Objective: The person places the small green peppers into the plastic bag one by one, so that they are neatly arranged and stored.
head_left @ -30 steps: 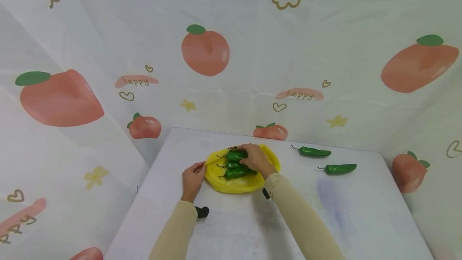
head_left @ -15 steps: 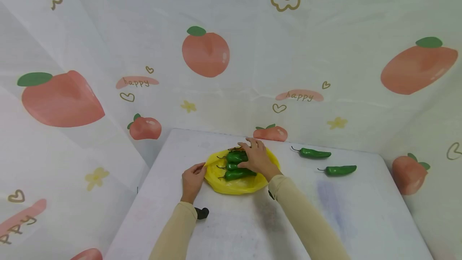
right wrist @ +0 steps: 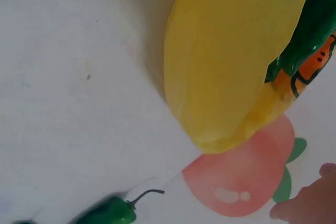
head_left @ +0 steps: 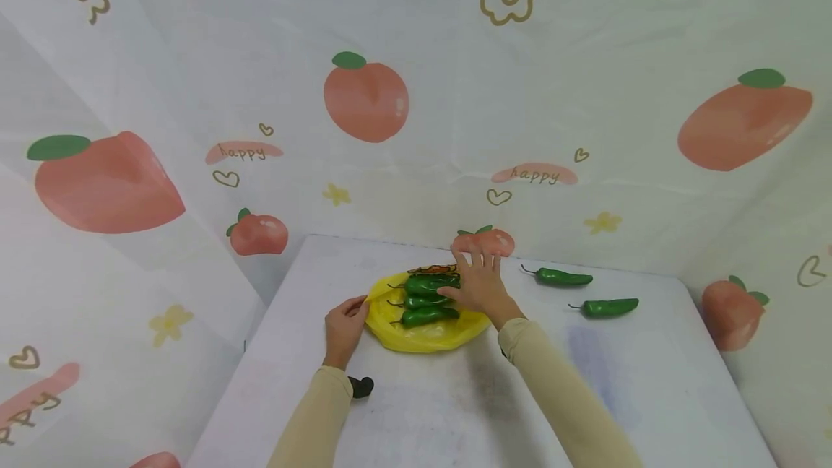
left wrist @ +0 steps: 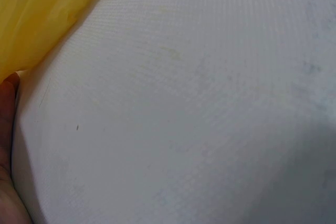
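Note:
A yellow plastic bag (head_left: pixel 416 344) lies spread with its mouth up on the table. My left hand (head_left: pixel 344 327) pinches its left rim; in the left wrist view only the edge of that hand (left wrist: pixel 6 129) shows beside the yellow bag (left wrist: pixel 47 19). Three green peppers (head_left: pixel 425 316) with thin stems lie side by side in the bag. Over the bag's right side is my right hand (head_left: pixel 481 284), fingers spread and holding nothing, its thumb close to the peppers. In the right wrist view the fingertips (right wrist: pixel 310 203) stand apart from the bag (right wrist: pixel 226 61).
Two more green peppers lie right of the bag, one farther back (head_left: pixel 564 277) and one nearer (head_left: pixel 609 308). Behind the white table (head_left: pixel 416 425) hangs a white curtain (head_left: pixel 416 186) printed with fruit. A dark wrist device (head_left: pixel 361 387) sits under the left cuff.
My right hand has drawn off the peppers in the bag toward the right and its fingers have spread. The left hand keeps its pinch on the rim.

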A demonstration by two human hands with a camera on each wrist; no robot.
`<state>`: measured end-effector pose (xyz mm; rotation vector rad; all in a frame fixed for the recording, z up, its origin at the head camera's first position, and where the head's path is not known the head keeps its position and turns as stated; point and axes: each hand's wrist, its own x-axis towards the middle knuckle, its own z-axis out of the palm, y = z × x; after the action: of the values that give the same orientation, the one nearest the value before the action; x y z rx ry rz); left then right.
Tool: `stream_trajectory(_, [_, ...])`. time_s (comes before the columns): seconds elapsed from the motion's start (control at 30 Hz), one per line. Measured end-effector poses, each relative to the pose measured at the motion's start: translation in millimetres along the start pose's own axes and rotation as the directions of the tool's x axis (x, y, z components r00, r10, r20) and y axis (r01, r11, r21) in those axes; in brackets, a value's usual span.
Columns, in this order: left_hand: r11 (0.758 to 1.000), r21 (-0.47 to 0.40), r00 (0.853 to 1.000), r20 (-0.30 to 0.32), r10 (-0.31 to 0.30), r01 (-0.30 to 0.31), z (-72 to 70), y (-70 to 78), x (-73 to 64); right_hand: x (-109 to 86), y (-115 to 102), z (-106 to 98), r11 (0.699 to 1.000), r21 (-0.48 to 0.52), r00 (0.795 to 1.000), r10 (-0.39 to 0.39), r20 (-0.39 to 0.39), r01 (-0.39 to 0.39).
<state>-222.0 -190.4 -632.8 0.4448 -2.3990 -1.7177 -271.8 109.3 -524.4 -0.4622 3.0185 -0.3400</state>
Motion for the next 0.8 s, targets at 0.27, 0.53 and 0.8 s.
stream_trajectory(0.27, [1.000,0.009,1.000,-0.006,0.008,-0.008,0.2,-0.4,-0.8,-4.7,14.0,-2.6,0.999,0.020,1.000,0.028,-0.013,-0.027])
stream_trajectory(0.53, [1.000,0.011,1.000,-0.022,0.020,-0.020,0.6,1.7,-2.0,-12.4,27.6,-5.6,0.998,0.034,0.998,0.062,-0.030,-0.061])
stream_trajectory(0.8, [1.000,0.020,0.999,-0.033,0.016,-0.016,1.6,2.1,-2.1,-25.2,45.0,-8.8,0.995,0.044,0.995,0.093,-0.045,-0.091])
